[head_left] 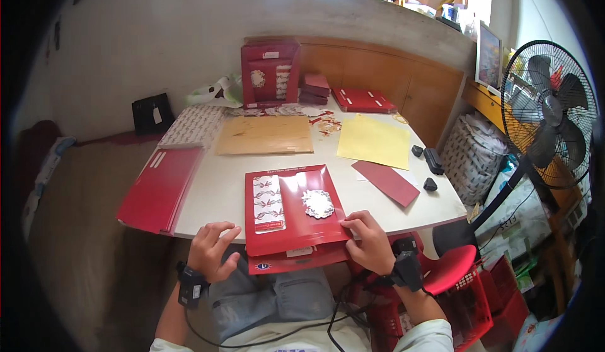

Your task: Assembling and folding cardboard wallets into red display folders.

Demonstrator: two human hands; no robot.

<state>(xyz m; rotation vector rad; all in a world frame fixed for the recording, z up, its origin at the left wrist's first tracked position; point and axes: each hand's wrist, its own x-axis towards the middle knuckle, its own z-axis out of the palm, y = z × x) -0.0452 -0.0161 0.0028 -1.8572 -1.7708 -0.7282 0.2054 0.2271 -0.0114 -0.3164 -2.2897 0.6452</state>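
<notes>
Head view: found red folder [293,210] at lower centre of the frame, lying on the white table [220,185] with near edge projecting past it, toward the lap. Noted white patterned strip on the folder's left part, scalloped white round piece on its right part. Saw second red folder [324,259] directly underneath, sticking out at the near side. Found right hand [368,242] grasping the red folder by its right edge, index fingertip on it; could not tell exact thumb contact. Found left hand [214,248] released, fingers loosely curled, just beside the folder's left edge, apart from it. Logged black device on each wrist. Recorded red folder stack [161,188] at left of the frame, patterned sheets [192,125] just above it, tan sheet [265,135] at centre, yellow sheet [375,141] right of centre, dark red strip [387,183] below that, partly over white paper. Counted three small black objects [433,161] near the table's right rim. Noted upright dark red case [268,72] at upper centre, flat red folders [364,100] to its right, black fan [551,109] at upper right.
</notes>
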